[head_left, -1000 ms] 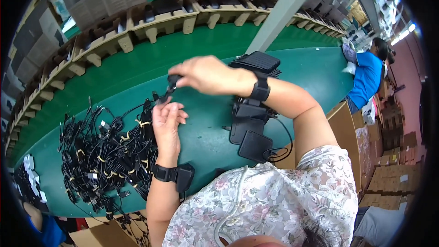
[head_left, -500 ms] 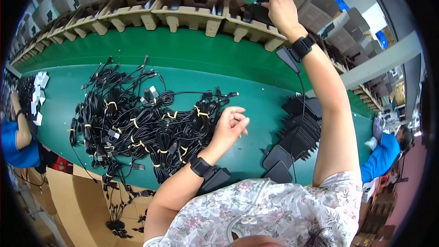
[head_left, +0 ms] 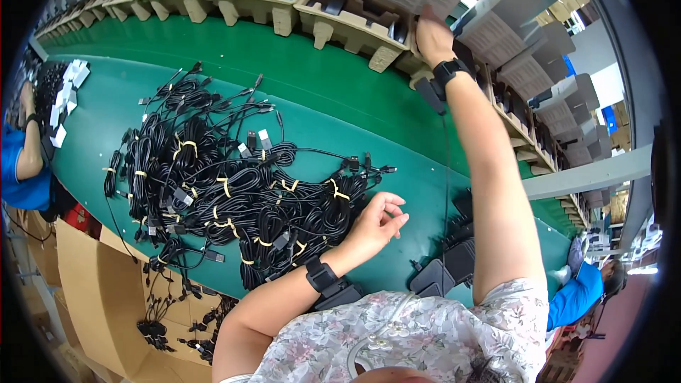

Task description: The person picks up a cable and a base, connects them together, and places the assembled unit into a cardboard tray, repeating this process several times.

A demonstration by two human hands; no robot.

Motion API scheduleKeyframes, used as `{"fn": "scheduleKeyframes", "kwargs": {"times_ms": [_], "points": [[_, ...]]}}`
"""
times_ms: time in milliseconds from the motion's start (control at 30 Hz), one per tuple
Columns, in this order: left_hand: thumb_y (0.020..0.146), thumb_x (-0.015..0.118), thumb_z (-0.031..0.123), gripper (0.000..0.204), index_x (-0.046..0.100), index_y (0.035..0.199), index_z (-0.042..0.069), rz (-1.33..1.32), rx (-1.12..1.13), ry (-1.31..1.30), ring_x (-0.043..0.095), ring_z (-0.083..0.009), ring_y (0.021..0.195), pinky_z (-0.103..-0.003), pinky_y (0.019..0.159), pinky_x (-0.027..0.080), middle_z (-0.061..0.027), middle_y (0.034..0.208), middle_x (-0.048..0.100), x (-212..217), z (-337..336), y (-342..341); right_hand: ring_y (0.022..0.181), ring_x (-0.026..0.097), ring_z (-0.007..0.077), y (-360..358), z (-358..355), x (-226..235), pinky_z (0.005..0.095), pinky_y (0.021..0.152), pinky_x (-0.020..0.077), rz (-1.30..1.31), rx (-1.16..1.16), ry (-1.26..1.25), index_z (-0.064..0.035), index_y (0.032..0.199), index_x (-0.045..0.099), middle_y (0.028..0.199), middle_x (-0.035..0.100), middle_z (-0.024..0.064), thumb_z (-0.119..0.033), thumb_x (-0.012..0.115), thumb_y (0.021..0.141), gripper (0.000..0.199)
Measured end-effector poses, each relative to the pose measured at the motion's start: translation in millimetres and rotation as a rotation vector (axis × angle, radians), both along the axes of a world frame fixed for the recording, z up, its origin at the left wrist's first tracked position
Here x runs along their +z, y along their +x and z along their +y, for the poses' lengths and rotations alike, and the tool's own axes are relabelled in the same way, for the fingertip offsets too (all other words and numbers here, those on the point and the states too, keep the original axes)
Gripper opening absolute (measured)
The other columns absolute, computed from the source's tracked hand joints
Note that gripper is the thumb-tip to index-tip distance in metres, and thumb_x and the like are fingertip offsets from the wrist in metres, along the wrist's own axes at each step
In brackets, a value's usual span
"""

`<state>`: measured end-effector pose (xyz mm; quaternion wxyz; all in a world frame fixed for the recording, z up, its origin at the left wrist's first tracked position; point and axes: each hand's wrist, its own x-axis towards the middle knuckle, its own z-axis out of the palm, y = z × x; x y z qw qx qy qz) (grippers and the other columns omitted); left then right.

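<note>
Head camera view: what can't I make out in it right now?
In the head view:
What the right hand may hold: its fingers are dim and blurred.
Some of the flat black units: hidden behind the right forearm.
Lower cables in the cable heap: covered by upper bundles.
The cardboard box: cut off by the lower edge.

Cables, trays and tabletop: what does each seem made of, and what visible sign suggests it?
Cables: probably plastic-sheathed, faintly glossy black; they bend into smooth coils.
Trays: likely moulded paper pulp, matt tan, with rounded feet.
Tabletop: smooth green, slight sheen; perhaps vinyl or rubber.
</note>
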<state>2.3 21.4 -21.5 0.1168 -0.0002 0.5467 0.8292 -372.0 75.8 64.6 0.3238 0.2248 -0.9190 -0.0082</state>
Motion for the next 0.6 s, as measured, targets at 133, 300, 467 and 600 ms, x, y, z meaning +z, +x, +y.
{"fn": "scheduleKeyframes", "kwargs": {"times_ms": [133,300,467,600], "points": [[0.088,0.058,0.007,0.028,0.044,0.111,0.005,0.003,-0.005,-0.003,0.056,-0.0084,0.067,-0.022,0.054,0.043,-0.0043,0.093,0.052,-2.9,0.4,-0.4,0.086,0.061,0.0389,0.4,-5.5,-5.7,0.0458,0.07,0.0501,-0.051,-0.127,-0.207,-0.0029,0.096,0.06,0.091,0.064,0.02,-0.021,0.046,0.085,0.025],[0.087,0.058,0.004,0.028,0.044,0.111,0.004,-0.004,-0.005,-0.01,0.056,-0.0086,0.067,-0.022,0.054,0.043,-0.0039,0.092,0.052,-2.8,-1.8,1.0,0.085,0.06,0.0392,3.2,11.0,4.8,0.0429,0.072,0.0491,-0.231,-0.109,-0.004,-0.0034,0.095,0.06,0.092,0.063,0.0224,-0.032,0.05,0.085,0.032],[0.086,0.057,0.002,0.028,0.044,0.111,0.004,0.007,-0.002,-0.035,0.056,-0.0088,0.068,-0.022,0.054,0.043,-0.0036,0.091,0.052,0.4,-6.5,4.5,0.084,0.061,0.0383,-20.7,28.4,4.1,0.0416,0.071,0.0484,-0.395,0.029,0.023,-0.0045,0.091,0.064,0.09,0.063,0.0209,-0.022,0.05,0.082,0.025],[0.086,0.057,0.002,0.028,0.045,0.11,0.004,0.032,-0.02,-0.05,0.056,-0.0089,0.068,-0.021,0.055,0.044,-0.0033,0.09,0.052,3.4,2.9,-1.7,0.081,0.06,0.0385,-52.3,65.9,-3.8,0.0404,0.07,0.0479,-0.321,0.221,-0.016,-0.0024,0.089,0.064,0.087,0.063,0.0218,-0.018,0.051,0.08,0.022]]}}
